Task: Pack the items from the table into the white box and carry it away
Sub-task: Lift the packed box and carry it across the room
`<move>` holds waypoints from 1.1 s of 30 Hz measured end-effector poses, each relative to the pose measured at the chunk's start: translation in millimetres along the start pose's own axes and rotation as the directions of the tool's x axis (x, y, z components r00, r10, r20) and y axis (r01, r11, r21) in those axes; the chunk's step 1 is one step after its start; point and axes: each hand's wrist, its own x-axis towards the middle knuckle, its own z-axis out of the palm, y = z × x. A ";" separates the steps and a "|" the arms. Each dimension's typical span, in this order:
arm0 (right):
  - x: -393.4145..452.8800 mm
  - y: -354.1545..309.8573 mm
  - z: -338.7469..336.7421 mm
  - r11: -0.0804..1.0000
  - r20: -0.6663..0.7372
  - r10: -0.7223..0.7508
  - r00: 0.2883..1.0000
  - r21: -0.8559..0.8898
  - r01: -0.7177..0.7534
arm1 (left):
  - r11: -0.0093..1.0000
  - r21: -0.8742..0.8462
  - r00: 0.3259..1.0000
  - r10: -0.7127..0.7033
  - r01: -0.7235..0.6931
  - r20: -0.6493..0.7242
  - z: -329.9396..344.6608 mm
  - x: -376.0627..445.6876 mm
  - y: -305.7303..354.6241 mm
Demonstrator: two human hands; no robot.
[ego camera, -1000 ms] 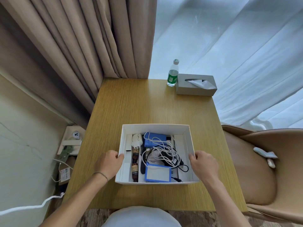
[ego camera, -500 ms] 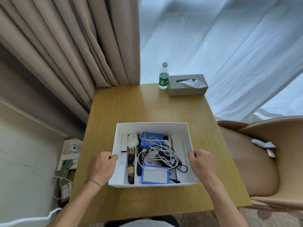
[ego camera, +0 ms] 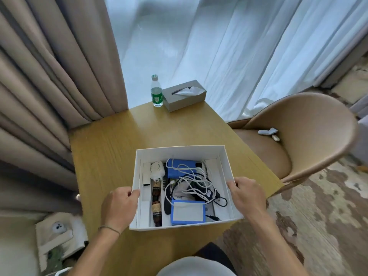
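Occupying the left and centre of the head view, a wooden table [ego camera: 123, 148] stands against beige drapes [ego camera: 49, 76] on the left and sheer white curtains [ego camera: 229, 52] behind, with a tan chair [ego camera: 310, 136] just beside its right edge and patterned carpet [ego camera: 318, 226] to the right. A white box [ego camera: 180, 153], open-topped, sits over the table's near right corner, its near right end projecting past the table edge above the carpet; contact with the tabletop cannot be confirmed. Left hand [ego camera: 117, 208] grips the box's left wall, thumb hooked over the rim. Right hand [ego camera: 248, 194] grips the right wall likewise, fingers curled over the outside. The hands are well apart, one per side. Inside the box lie a blue case [ego camera: 184, 168], a blue-framed card holder [ego camera: 188, 212], tangled white cables [ego camera: 191, 176], a white plug adapter [ego camera: 157, 170] and a small brown bottle [ego camera: 156, 202]. At the table's far edge a grey tissue box [ego camera: 184, 96] and a water bottle [ego camera: 156, 91] stand touching or nearly so, well apart from the white box, with bare tabletop between.
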 end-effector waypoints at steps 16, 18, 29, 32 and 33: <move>-155.5 76.3 -24.3 0.891 -0.265 0.454 0.851 0.117 -0.439 | 0.897 0.026 0.858 0.412 -0.441 0.307 36.7 -15.0 74.9; -179.6 92.2 -27.7 0.863 -0.287 0.505 0.814 0.151 -0.482 | 0.870 0.017 0.818 0.456 -0.492 0.350 48.5 -26.9 89.0; -353.8 194.7 -56.8 0.714 -0.368 0.697 0.615 0.284 -0.640 | 0.716 -0.078 0.603 0.637 -0.693 0.481 122.1 -168.2 155.0; -410.0 221.5 -63.3 0.660 -0.381 0.746 0.546 0.321 -0.679 | 0.681 -0.110 0.550 0.667 -0.724 0.503 140.8 -221.3 168.9; -428.5 230.0 -65.1 0.639 -0.383 0.763 0.521 0.331 -0.694 | 0.671 -0.128 0.533 0.677 -0.730 0.508 147.4 -239.1 173.1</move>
